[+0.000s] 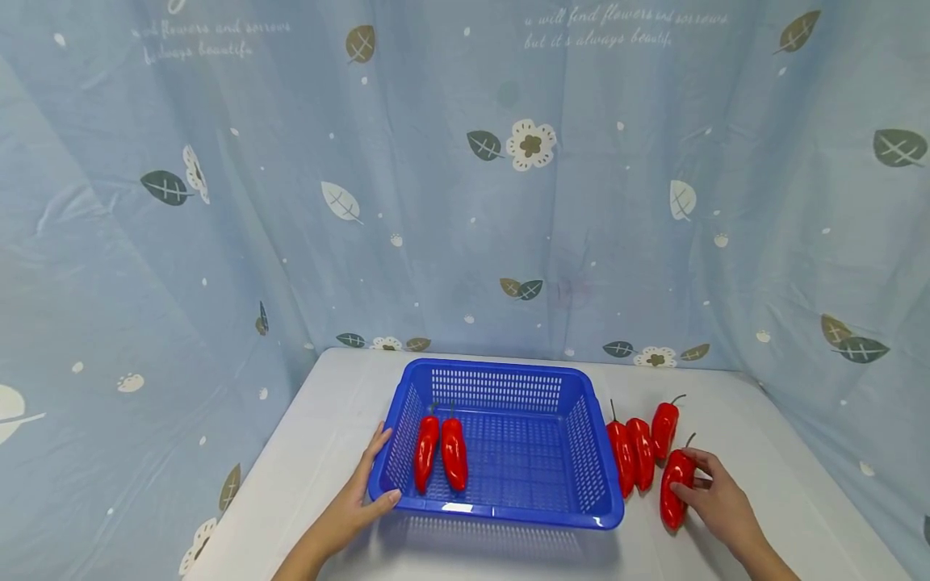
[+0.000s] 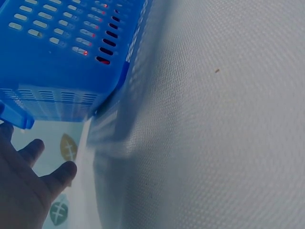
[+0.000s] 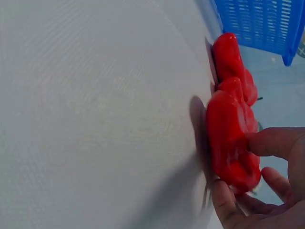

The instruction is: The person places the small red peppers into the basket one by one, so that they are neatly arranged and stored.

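My right hand (image 1: 719,500) holds a long red pepper (image 1: 675,494) between thumb and fingers, right of the blue basket. In the right wrist view, the thumb presses one side of that pepper (image 3: 226,138) and fingers reach under its other side. Three more red peppers (image 1: 643,452) lie between it and the basket's right wall. At the basket's left front corner is my left hand (image 1: 352,504), its thumb over the rim and its fingers spread along the outside. The blue plastic basket (image 1: 501,512) contains two red peppers (image 1: 454,456) side by side at its left.
A white table (image 1: 356,379) carries everything. Behind it and at both sides hangs a light blue curtain (image 1: 436,202) printed with leaves and flowers. In the left wrist view, the basket's slotted wall (image 2: 62,67) stands over the white tabletop (image 2: 228,133).
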Demonstrator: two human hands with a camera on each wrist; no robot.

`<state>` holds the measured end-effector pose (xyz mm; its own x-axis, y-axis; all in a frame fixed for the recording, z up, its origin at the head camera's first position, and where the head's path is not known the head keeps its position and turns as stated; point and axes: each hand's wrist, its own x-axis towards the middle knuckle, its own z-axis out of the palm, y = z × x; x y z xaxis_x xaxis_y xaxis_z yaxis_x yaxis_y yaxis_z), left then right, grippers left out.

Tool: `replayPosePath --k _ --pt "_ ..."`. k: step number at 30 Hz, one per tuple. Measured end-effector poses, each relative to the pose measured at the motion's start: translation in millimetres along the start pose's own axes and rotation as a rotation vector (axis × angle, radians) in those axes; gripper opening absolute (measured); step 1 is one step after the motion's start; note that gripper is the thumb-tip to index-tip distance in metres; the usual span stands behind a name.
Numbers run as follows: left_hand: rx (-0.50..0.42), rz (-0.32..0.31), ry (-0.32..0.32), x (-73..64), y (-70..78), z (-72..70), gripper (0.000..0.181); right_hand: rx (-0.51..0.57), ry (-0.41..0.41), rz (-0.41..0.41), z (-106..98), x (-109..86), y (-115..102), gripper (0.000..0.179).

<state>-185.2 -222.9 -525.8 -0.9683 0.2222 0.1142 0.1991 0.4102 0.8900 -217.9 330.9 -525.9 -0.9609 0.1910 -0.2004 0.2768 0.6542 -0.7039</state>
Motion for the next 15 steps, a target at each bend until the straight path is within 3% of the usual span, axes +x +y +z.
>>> replayPosePath --k 6,15 --pt "-0.006 0.005 -0.002 0.7 -0.1 -0.5 0.089 -0.047 0.022 -0.010 0.8 1.5 6.2 0.065" --pt "-0.001 -0.006 -0.001 -0.2 0.5 0.3 0.089 -0.046 -0.004 -0.006 1.7 1.2 6.7 0.066"
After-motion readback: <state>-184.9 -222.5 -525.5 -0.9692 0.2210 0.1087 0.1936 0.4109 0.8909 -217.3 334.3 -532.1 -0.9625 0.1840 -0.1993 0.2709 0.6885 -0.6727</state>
